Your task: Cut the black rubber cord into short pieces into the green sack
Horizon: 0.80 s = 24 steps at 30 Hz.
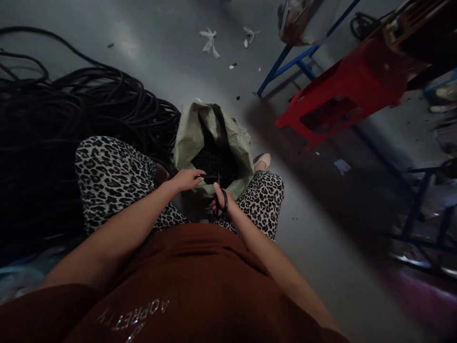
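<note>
My right hand (222, 197) is closed around the black handles of a pair of scissors (224, 201), whose blades point up over the mouth of a pale green woven sack (185, 128). Across from it, my left hand (188, 179) pinches a thin black strip (205, 176), likely a piece of cable or hose, that runs toward the blades. Dark small pieces (216, 159) fill the inside of the sack, too dim to tell apart. The sack stands between my knees, its rim folded open.
A large heap of black hose or cable (107, 95) lies on the left. To the right stand a red plastic stool (342, 95) and a blue metal frame (285, 66). Scraps of clear plastic (210, 42) litter the grey floor.
</note>
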Each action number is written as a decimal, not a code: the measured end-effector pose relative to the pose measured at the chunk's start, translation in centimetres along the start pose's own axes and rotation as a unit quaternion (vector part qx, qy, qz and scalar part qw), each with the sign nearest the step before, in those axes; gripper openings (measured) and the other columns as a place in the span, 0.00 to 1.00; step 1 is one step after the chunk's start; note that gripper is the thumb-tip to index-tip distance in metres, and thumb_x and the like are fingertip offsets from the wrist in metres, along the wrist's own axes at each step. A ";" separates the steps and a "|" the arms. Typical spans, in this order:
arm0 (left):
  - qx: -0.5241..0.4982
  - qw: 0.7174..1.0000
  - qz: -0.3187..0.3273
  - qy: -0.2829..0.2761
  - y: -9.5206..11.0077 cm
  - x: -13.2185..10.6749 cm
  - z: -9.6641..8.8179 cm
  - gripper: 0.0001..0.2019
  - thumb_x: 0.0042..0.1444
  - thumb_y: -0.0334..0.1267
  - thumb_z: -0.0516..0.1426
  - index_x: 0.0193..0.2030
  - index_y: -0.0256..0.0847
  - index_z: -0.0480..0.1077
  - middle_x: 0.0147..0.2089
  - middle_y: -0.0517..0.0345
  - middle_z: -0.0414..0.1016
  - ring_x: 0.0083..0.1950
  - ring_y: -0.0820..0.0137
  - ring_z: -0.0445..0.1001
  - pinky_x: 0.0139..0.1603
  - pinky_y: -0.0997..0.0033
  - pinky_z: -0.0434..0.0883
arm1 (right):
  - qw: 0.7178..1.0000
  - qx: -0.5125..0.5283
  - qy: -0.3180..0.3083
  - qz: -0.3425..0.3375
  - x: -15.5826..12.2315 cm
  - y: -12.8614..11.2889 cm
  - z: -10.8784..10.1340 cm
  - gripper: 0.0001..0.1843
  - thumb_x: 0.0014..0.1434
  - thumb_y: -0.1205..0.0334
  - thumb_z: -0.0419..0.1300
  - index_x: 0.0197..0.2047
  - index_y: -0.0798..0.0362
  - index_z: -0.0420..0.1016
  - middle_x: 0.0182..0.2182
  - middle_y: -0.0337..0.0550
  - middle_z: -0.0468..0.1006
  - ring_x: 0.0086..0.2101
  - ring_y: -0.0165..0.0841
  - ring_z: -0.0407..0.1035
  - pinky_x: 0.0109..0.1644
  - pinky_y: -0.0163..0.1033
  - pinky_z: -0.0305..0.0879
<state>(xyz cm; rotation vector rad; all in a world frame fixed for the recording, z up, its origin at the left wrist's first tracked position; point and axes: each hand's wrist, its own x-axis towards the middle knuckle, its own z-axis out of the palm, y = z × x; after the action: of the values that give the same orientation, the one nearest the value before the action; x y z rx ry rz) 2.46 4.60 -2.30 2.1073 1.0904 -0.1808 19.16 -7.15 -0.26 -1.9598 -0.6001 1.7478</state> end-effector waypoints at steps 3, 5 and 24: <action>0.001 1.000 -0.007 -0.008 0.0 0.0 0.1 0.21 0.61 0.47 0.50 0.58 0.49 0.72 0.55 0.60 0.77 0.56 0.65 0.74 0.55 0.72 0.68 | 1.000 0.003 0.002 -0.001 -0.1 -0.1 0.0 0.28 0.68 0.40 0.46 0.36 0.58 0.69 0.15 0.37 0.69 0.13 0.28 0.65 0.15 0.28 0.58; 0.004 1.000 -0.013 -0.003 0.0 0.1 0.1 0.20 0.62 0.46 0.50 0.57 0.50 0.72 0.55 0.61 0.77 0.57 0.65 0.73 0.56 0.72 0.67 | 1.000 -0.001 -0.002 0.004 -0.1 0.0 0.1 0.27 0.68 0.41 0.46 0.36 0.58 0.69 0.15 0.37 0.69 0.13 0.28 0.65 0.15 0.28 0.59; -0.136 0.989 -0.025 -0.049 -0.2 0.6 -0.1 0.17 0.54 0.46 0.50 0.34 0.40 0.77 0.24 0.61 0.74 0.31 0.70 0.71 0.31 0.76 0.65 | 0.998 -0.063 -0.004 -0.025 0.9 0.9 0.1 0.30 0.68 0.39 0.45 0.37 0.58 0.70 0.16 0.39 0.70 0.14 0.29 0.67 0.15 0.29 0.60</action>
<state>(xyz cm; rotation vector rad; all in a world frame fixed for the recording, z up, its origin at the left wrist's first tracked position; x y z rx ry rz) 2.65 5.10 -2.63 1.8118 1.0465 -0.1499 19.15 -7.35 -1.54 -2.0029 -0.7733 1.7261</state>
